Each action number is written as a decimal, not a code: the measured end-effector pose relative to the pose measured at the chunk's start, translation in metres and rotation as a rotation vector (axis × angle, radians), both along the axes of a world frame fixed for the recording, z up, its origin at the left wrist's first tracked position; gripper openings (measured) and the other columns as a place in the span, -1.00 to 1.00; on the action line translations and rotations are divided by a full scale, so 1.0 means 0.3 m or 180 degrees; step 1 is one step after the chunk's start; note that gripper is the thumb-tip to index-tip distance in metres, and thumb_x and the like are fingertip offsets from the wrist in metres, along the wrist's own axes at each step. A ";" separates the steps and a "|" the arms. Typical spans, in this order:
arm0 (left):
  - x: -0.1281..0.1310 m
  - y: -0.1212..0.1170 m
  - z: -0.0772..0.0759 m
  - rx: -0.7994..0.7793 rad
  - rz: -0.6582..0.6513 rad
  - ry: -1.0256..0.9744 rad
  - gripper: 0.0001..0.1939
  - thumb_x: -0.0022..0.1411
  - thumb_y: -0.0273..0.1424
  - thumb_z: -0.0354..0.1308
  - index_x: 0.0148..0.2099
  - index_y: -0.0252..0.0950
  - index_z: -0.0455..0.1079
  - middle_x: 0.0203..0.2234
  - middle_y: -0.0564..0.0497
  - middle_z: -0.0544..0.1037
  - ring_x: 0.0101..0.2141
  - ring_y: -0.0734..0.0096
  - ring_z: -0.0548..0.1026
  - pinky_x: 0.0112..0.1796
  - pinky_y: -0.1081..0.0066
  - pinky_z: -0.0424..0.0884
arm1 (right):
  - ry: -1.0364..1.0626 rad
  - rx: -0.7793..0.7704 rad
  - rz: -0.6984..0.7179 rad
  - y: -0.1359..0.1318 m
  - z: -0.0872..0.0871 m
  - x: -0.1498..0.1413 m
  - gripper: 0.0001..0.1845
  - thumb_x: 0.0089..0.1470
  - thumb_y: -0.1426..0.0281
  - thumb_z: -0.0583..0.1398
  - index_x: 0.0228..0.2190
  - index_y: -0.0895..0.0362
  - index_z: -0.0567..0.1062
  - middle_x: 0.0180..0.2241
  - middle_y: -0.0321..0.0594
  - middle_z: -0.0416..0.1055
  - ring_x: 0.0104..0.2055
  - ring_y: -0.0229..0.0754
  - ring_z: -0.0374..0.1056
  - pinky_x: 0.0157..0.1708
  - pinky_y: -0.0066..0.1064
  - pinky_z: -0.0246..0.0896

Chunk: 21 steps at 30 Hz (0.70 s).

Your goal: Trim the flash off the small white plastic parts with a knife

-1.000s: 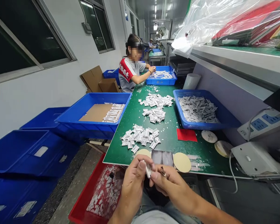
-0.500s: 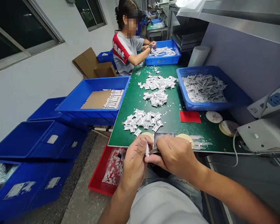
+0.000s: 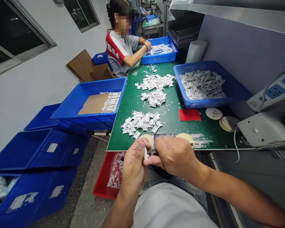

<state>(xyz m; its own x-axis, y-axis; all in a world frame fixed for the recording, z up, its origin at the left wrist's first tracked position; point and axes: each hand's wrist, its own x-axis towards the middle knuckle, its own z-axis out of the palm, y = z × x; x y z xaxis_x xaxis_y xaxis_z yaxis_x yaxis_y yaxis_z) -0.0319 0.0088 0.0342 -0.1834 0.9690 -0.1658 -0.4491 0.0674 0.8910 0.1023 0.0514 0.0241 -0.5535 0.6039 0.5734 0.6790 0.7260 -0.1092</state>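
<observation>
Left hand (image 3: pixel 134 172): grip clenched on 1 white tag (image 3: pixel 146 154). Right hand (image 3: pixel 176 156): grip closed on 1 small metal tool (image 3: pixel 151 151), tip held steady against tag.

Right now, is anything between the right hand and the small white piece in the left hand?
Only a thin metal tool held in the right hand, its end right at the white piece pinched by the left hand.

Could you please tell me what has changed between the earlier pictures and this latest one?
The bare left hand and bare right hand have come closer together, bringing the small metal tool up to the small white piece held in the left hand. The view tilted downward. The white piles on the green work table stayed unchanged.
</observation>
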 end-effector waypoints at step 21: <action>-0.138 0.307 -0.086 0.0330 -0.0333 0.3957 -0.67 0.38 -0.23 -0.13 -0.20 -0.25 0.42 -0.30 -0.04 0.48 -0.24 0.31 0.43 -0.17 0.38 0.31 | 0.1575 -0.2456 0.0489 -0.051 -0.072 0.124 -0.46 0.28 -0.01 -0.13 -0.56 0.10 0.14 -0.60 -0.40 0.06 -0.55 -0.33 -0.03 -0.52 -0.41 -0.22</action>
<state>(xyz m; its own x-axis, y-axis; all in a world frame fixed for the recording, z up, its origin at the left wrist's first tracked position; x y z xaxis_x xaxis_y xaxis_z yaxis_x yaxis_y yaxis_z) -0.0732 0.1009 0.0084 -0.0823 0.9864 0.1422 0.7022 -0.0438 0.7107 0.1396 0.0360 0.0027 -0.4586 0.8568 0.2356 0.3287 0.4099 -0.8508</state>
